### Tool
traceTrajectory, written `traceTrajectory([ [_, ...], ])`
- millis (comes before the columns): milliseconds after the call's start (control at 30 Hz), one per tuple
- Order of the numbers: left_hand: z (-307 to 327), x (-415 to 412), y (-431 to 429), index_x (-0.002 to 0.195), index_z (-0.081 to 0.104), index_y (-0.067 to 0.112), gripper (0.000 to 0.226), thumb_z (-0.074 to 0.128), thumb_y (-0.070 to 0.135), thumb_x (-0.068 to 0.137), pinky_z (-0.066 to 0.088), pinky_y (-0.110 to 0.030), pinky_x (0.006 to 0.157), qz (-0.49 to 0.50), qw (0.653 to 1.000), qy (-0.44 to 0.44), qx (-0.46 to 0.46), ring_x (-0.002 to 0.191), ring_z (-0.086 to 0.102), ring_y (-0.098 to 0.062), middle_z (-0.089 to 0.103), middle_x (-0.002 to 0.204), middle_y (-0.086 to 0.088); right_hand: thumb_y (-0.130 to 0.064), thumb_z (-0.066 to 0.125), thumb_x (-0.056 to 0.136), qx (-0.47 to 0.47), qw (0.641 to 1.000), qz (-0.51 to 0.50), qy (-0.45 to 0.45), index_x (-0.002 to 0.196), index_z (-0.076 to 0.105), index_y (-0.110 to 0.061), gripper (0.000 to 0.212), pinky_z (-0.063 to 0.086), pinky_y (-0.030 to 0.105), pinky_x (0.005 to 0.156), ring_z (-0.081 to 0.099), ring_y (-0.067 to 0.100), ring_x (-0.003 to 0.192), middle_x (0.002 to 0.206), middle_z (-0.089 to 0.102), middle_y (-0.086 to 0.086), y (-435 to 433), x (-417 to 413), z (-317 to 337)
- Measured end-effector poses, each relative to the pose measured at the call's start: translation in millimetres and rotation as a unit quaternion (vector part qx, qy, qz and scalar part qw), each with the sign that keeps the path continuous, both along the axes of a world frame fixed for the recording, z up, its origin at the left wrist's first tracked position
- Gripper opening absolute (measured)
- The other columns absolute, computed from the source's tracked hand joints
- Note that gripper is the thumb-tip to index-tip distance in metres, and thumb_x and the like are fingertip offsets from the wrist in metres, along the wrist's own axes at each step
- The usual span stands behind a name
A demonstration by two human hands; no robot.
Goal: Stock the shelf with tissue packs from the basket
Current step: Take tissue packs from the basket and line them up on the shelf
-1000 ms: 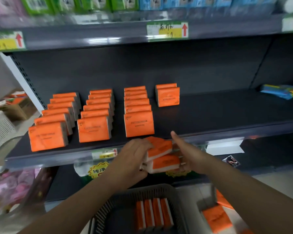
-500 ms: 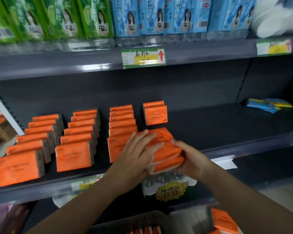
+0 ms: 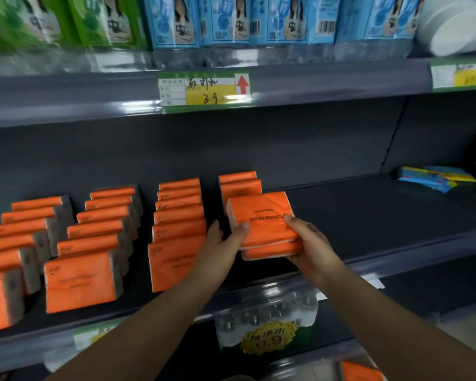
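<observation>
2 soft, film-wrapped orange tissue packs [image 3: 261, 218] lie stacked flat, 1 on the other, gripped between both hands just above the shelf [image 3: 368, 215]. The left hand [image 3: 226, 243] clasps the stack's left edge with its thumb on top; the right hand [image 3: 311, 248] grips the near right corner, thumb on the printed face and fingers curled beneath. The top pack is a squarish, slightly puffy slab with white showing along its side.

The shelf is smooth dark grey metal with a raised front lip [image 3: 396, 251]. On it stand 4 rows of matching orange packs [image 3: 176, 215], upright and close together; the rightmost row holds only 2, at the back, just behind the held stack. To the right of that row the shelf surface is bare as far as some flat blue and yellow packets [image 3: 434, 178] near the back corner.
</observation>
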State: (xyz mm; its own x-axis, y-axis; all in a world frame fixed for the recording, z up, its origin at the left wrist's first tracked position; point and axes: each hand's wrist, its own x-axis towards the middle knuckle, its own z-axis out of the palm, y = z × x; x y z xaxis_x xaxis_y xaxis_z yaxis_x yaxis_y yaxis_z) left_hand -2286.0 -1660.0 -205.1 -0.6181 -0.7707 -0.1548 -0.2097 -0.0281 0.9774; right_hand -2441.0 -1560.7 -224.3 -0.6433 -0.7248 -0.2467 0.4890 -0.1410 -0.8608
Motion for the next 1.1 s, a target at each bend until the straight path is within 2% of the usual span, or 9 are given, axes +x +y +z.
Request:
traceTrajectory([
  [100, 5, -19, -4, 0.122, 0.054, 0.022, 0.049, 0.055, 0.056, 0.087, 0.047, -0.033, 0.092, -0.002, 0.997, -0.002, 0.078, 0.102, 0.061, -0.014, 0.064, 0.114, 0.004, -0.034, 0.079, 0.061, -0.018, 1.000, 0.001, 0.016, 0.114, 0.057, -0.011, 0.062, 0.057, 0.031, 0.066, 0.072, 0.020, 0.089, 0.104, 0.071, 0.009, -9, -3, 2],
  [167, 5, -31, -9, 0.104, 0.057, 0.026, 0.023, 0.057, 0.045, 0.090, 0.048, -0.027, 0.073, 0.015, 0.993, 0.037, 0.108, 0.087, 0.061, -0.008, 0.064, 0.097, 0.008, -0.034, 0.079, 0.061, -0.024, 0.999, 0.008, 0.029, 0.112, 0.057, -0.011, 0.060, 0.056, 0.027, 0.062, 0.073, 0.017, 0.083, 0.097, 0.074, 0.007, -15, -6, 3],
  [233, 5, -40, -14, 0.109, 0.055, 0.023, 0.023, 0.057, 0.037, 0.091, 0.047, -0.025, 0.065, 0.039, 0.990, 0.059, 0.121, 0.084, 0.060, -0.009, 0.062, 0.097, 0.007, -0.034, 0.077, 0.068, -0.017, 0.998, 0.017, 0.057, 0.114, 0.057, -0.013, 0.054, 0.055, 0.025, 0.063, 0.072, 0.015, 0.085, 0.099, 0.074, 0.006, -22, -11, 1],
  [433, -7, -61, -37, 0.124, 0.049, 0.020, 0.040, 0.053, 0.039, 0.089, 0.049, -0.045, 0.096, 0.078, 0.993, 0.015, 0.091, 0.100, 0.060, -0.023, 0.061, 0.110, -0.002, -0.027, 0.060, 0.090, 0.039, 0.985, 0.083, 0.149, 0.117, 0.057, -0.021, 0.028, 0.051, 0.028, 0.080, 0.064, 0.019, 0.102, 0.117, 0.065, 0.008, -42, -32, -4],
  [600, -21, -74, -53, 0.117, 0.045, 0.024, 0.031, 0.050, 0.038, 0.089, 0.046, -0.049, 0.099, 0.098, 0.993, -0.004, 0.062, 0.102, 0.059, -0.027, 0.059, 0.109, -0.004, -0.030, 0.050, 0.094, 0.114, 0.962, 0.096, 0.228, 0.132, 0.050, -0.026, 0.039, 0.041, 0.047, 0.106, 0.052, 0.026, 0.120, 0.136, 0.046, 0.009, -63, -41, -10],
  [767, -32, -86, -65, 0.121, 0.045, 0.024, 0.032, 0.048, 0.033, 0.091, 0.048, -0.040, 0.088, 0.114, 0.993, 0.014, 0.021, 0.091, 0.058, -0.019, 0.058, 0.098, 0.002, -0.020, 0.043, 0.096, 0.125, 0.952, 0.101, 0.259, 0.132, 0.050, -0.026, 0.038, 0.043, 0.044, 0.104, 0.053, 0.025, 0.118, 0.135, 0.048, 0.008, -77, -44, -14],
  [833, -35, -91, -67, 0.124, 0.047, 0.022, 0.034, 0.049, 0.029, 0.091, 0.046, -0.034, 0.080, 0.128, 0.992, 0.023, -0.004, 0.087, 0.057, -0.015, 0.060, 0.102, 0.001, -0.013, 0.041, 0.096, 0.112, 0.953, 0.103, 0.261, 0.123, 0.055, -0.026, 0.033, 0.050, 0.033, 0.094, 0.059, 0.019, 0.111, 0.127, 0.055, 0.007, -81, -45, -15],
  [967, -45, -99, -73, 0.139, 0.040, 0.023, 0.050, 0.047, 0.032, 0.090, 0.040, -0.046, 0.103, 0.135, 0.990, -0.008, -0.024, 0.115, 0.052, -0.029, 0.051, 0.130, -0.009, -0.005, 0.039, 0.096, 0.085, 0.958, 0.108, 0.250, 0.100, 0.057, -0.030, 0.031, 0.047, 0.006, 0.056, 0.066, -0.006, 0.074, 0.094, 0.066, -0.009, -88, -46, -18],
  [1100, -52, -106, -73, 0.138, 0.042, 0.020, 0.047, 0.046, 0.022, 0.092, 0.042, -0.045, 0.102, 0.152, 0.987, 0.023, -0.036, 0.114, 0.054, -0.028, 0.054, 0.129, -0.011, -0.008, 0.043, 0.097, 0.073, 0.966, 0.089, 0.232, 0.122, 0.048, -0.023, 0.029, 0.046, 0.007, 0.060, 0.060, 0.000, 0.086, 0.104, 0.062, -0.005, -96, -43, -20],
])
